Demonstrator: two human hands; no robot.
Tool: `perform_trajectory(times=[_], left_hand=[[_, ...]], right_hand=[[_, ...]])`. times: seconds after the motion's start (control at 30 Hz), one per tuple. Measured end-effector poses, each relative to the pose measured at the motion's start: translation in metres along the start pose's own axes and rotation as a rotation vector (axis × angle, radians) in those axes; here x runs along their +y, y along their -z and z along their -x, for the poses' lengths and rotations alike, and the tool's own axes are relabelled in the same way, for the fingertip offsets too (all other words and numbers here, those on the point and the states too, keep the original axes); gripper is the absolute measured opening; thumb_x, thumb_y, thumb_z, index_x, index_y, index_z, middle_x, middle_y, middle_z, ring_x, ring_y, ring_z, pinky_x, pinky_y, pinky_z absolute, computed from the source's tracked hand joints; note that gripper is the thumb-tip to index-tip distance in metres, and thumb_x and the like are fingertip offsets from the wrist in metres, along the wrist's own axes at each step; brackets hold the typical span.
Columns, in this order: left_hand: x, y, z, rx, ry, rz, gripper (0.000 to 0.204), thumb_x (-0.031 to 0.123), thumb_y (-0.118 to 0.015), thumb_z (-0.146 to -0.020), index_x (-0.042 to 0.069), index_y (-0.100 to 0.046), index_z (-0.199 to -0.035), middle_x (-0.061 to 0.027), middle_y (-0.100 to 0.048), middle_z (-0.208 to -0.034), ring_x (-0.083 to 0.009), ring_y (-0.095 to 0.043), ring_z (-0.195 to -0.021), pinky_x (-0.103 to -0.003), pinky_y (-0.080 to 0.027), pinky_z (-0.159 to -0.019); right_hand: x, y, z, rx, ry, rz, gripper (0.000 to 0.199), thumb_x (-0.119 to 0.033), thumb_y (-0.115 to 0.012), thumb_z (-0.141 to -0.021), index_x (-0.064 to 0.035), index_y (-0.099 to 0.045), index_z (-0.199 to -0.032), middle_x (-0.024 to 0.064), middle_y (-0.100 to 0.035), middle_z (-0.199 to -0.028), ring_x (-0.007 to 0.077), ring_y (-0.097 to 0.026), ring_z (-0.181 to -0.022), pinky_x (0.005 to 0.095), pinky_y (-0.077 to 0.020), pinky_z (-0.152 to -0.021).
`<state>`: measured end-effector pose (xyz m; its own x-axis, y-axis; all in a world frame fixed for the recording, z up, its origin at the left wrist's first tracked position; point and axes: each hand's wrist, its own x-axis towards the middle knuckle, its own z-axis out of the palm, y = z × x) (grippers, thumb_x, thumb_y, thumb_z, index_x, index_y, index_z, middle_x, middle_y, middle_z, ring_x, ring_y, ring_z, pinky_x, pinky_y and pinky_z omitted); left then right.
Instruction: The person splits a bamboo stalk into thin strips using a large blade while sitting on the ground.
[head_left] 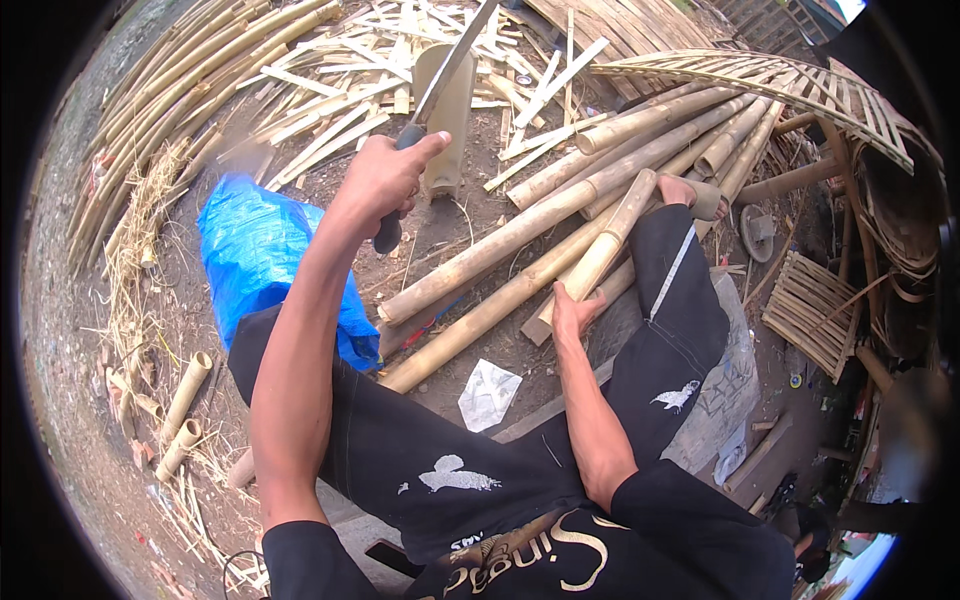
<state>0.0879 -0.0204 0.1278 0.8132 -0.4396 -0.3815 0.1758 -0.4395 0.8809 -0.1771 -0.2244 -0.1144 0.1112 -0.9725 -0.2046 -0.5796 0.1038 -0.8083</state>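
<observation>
My left hand [385,182] is raised in front of me, wrapped round the dark handle of a machete [455,68]. Its blade points up and away, above the ground. Low by my right leg, my right hand [575,310] grips a short split bamboo piece [610,238]. That piece slants away from me, its far end near my sandalled right foot [692,196], and it overlies thicker bamboo poles [560,270]. Just beyond the machete handle stands a pale, wide bamboo section [447,135].
A blue plastic sheet [262,250] lies by my left leg. Split bamboo strips [345,75] cover the ground ahead, and long bamboo poles [190,75] are stacked at far left. A woven bamboo frame [760,75] arches at far right. A white scrap [490,393] lies between my legs.
</observation>
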Motion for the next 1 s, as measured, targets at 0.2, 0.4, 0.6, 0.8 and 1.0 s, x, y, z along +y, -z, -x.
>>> perform_trajectory(times=[0.2,0.4,0.6,0.8,1.0], left_hand=[[0.010,-0.008,0.007,-0.009,0.008,0.032,0.048,0.044,-0.069,-0.088,-0.001,-0.060,-0.072,-0.0052,-0.053,-0.056,-0.0142,-0.051,-0.048,-0.035,-0.042,-0.046],[0.014,-0.002,0.020,-0.035,0.042,-0.024,0.043,0.040,-0.073,-0.088,0.008,-0.051,-0.070,0.0032,-0.044,-0.054,-0.0065,-0.042,-0.042,-0.026,-0.033,-0.039],[0.011,-0.012,0.011,-0.055,0.015,-0.023,0.044,0.042,-0.073,-0.088,0.008,-0.051,-0.069,0.0033,-0.044,-0.053,-0.0064,-0.041,-0.041,-0.026,-0.033,-0.039],[0.025,-0.001,0.015,-0.072,-0.020,-0.368,0.041,0.034,-0.066,-0.085,-0.002,-0.059,-0.069,-0.0052,-0.053,-0.054,-0.0142,-0.049,-0.044,-0.033,-0.039,-0.042],[0.018,0.004,0.015,-0.042,0.036,-0.493,0.040,0.026,-0.064,-0.078,-0.013,-0.070,-0.088,-0.0256,-0.069,-0.078,-0.0317,-0.071,-0.072,-0.041,-0.055,-0.069]], right_hand=[[-0.127,0.049,0.018,-0.169,0.765,-0.235,0.092,-0.006,-0.077,-0.080,-0.0028,-0.023,-0.155,0.0213,-0.044,-0.145,0.0299,-0.049,-0.127,0.0383,-0.0379,-0.110],[-0.312,0.117,0.025,-0.171,1.019,-0.240,0.079,-0.027,-0.064,-0.097,-0.0055,-0.020,-0.158,0.0195,-0.046,-0.143,0.0232,-0.059,-0.111,0.0321,-0.0501,-0.094],[-0.332,0.101,0.026,-0.256,1.224,-0.076,0.071,-0.030,-0.064,-0.097,-0.0134,-0.031,-0.156,0.0212,-0.053,-0.141,0.0314,-0.064,-0.110,0.0406,-0.0475,-0.100],[-0.324,0.107,0.021,-0.643,1.040,0.184,0.073,-0.025,-0.067,-0.094,-0.0231,-0.031,-0.157,0.0218,-0.052,-0.144,0.0282,-0.059,-0.122,0.0392,-0.0436,-0.107],[-0.375,0.157,0.072,-0.229,1.191,-0.121,0.064,-0.026,-0.061,-0.099,-0.0141,-0.034,-0.156,0.0137,-0.064,-0.117,0.0153,-0.064,-0.081,0.0298,-0.0562,-0.073]])
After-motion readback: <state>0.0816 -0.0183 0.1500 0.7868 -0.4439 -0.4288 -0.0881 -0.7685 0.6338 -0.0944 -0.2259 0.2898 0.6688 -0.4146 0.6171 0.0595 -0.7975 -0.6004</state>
